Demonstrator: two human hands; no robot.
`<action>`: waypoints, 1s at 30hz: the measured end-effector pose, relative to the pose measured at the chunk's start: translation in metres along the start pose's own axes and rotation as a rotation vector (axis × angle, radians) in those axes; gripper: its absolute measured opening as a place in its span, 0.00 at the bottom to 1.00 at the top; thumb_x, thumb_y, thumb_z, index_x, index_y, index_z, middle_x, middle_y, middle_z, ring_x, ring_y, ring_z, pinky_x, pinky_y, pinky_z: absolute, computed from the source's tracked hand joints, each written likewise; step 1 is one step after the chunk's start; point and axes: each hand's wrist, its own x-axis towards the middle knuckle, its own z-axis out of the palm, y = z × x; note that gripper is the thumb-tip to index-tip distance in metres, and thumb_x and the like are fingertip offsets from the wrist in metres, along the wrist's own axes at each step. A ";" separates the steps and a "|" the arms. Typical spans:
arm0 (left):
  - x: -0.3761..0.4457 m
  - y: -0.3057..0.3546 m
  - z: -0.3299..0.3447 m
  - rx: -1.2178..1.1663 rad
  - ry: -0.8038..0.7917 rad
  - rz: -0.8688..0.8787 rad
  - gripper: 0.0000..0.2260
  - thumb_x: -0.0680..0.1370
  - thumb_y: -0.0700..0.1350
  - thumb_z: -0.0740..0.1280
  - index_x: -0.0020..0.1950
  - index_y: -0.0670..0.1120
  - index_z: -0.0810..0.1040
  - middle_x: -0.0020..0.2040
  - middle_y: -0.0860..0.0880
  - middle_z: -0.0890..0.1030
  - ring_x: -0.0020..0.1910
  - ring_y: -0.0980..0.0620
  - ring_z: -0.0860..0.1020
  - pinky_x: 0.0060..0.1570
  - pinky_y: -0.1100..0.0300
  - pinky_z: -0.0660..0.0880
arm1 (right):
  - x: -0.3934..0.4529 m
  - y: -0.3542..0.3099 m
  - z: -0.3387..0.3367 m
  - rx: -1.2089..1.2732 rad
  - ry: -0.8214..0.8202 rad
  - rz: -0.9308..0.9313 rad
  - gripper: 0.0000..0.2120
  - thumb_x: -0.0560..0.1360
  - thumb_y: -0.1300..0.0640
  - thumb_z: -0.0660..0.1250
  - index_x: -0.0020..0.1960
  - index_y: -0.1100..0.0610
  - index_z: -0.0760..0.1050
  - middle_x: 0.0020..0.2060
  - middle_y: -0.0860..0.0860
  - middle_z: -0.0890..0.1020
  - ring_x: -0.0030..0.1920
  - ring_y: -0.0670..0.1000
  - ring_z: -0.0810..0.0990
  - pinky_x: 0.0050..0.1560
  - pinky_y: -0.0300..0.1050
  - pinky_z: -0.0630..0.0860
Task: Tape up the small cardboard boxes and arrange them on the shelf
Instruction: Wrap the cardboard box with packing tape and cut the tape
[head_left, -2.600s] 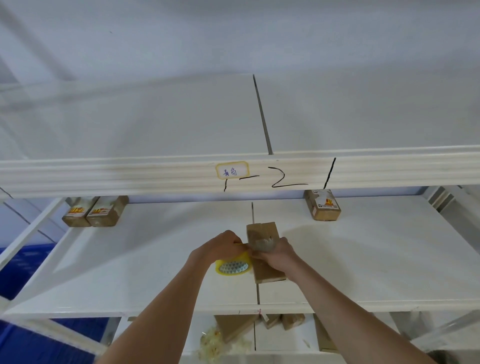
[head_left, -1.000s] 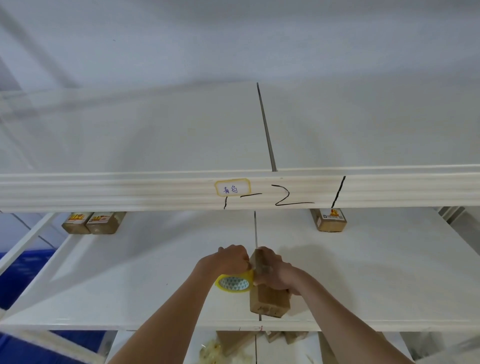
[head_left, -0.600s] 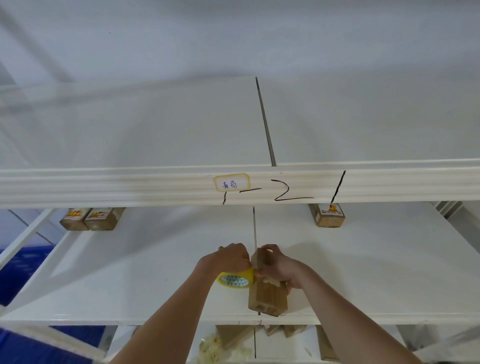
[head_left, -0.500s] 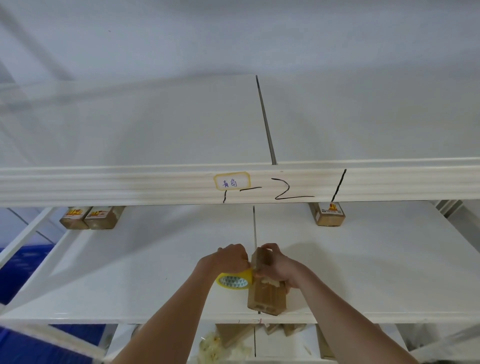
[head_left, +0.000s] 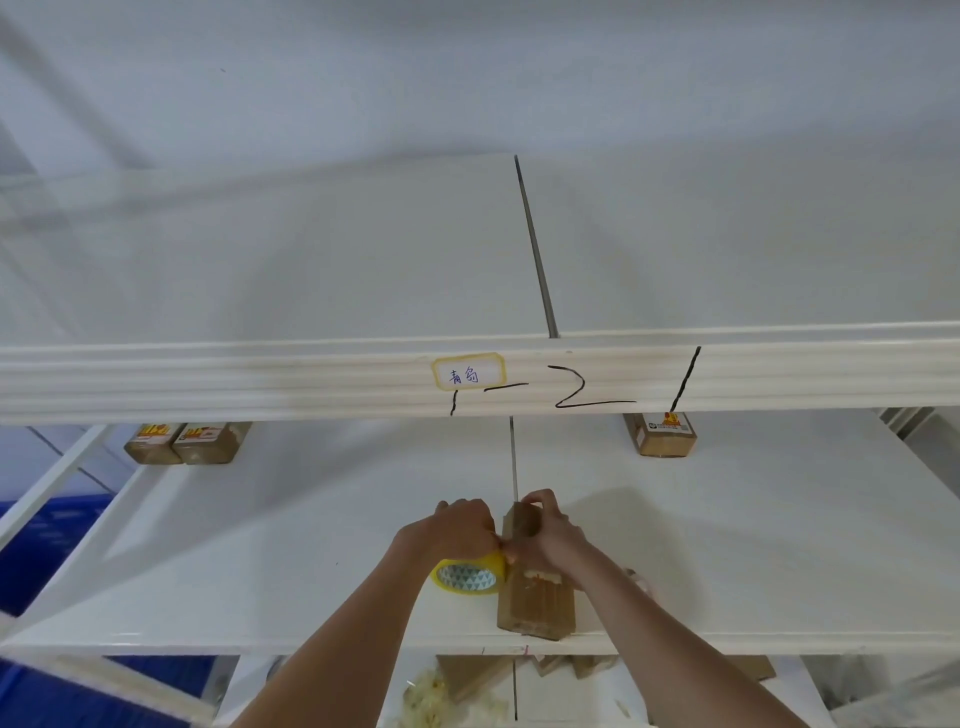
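Observation:
A small brown cardboard box (head_left: 536, 605) lies on the white middle shelf (head_left: 311, 545) near its front edge, long side pointing away from me. My right hand (head_left: 545, 538) grips the box across its top and far end. A yellow tape roll (head_left: 470, 574) sits just left of the box, and my left hand (head_left: 454, 530) grips it from above, fingers curled, right against the right hand. The strip of tape between roll and box is hidden by the fingers.
Two taped boxes (head_left: 187, 441) stand side by side at the shelf's back left, and one taped box (head_left: 661, 435) at the back right. The upper shelf's beam (head_left: 260, 379) carries a yellow label. Cardboard pieces and shredded filler (head_left: 447, 696) lie on the lower shelf.
The box was turned from lying flat under both hands to its present position nearer the shelf's front edge. In the last half second the hands and the tape roll barely moved.

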 end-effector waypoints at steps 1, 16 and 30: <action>0.000 0.001 -0.001 0.004 0.012 0.000 0.18 0.77 0.55 0.62 0.57 0.46 0.83 0.53 0.46 0.83 0.52 0.47 0.80 0.60 0.52 0.73 | 0.001 0.001 -0.001 -0.002 0.013 -0.009 0.39 0.67 0.45 0.78 0.70 0.41 0.57 0.65 0.55 0.71 0.64 0.59 0.71 0.61 0.56 0.79; 0.008 0.002 0.003 0.066 0.155 0.056 0.19 0.77 0.61 0.65 0.58 0.49 0.85 0.54 0.50 0.84 0.54 0.49 0.80 0.63 0.54 0.68 | 0.005 0.008 -0.011 -0.027 0.041 -0.010 0.36 0.65 0.41 0.74 0.63 0.35 0.54 0.59 0.55 0.70 0.57 0.56 0.69 0.36 0.40 0.68; 0.007 0.001 0.011 0.109 0.256 -0.076 0.23 0.73 0.68 0.67 0.53 0.51 0.84 0.49 0.52 0.82 0.48 0.51 0.78 0.65 0.52 0.64 | 0.003 0.011 -0.013 -0.085 0.071 -0.048 0.37 0.63 0.36 0.73 0.62 0.37 0.53 0.56 0.51 0.71 0.59 0.55 0.66 0.49 0.48 0.71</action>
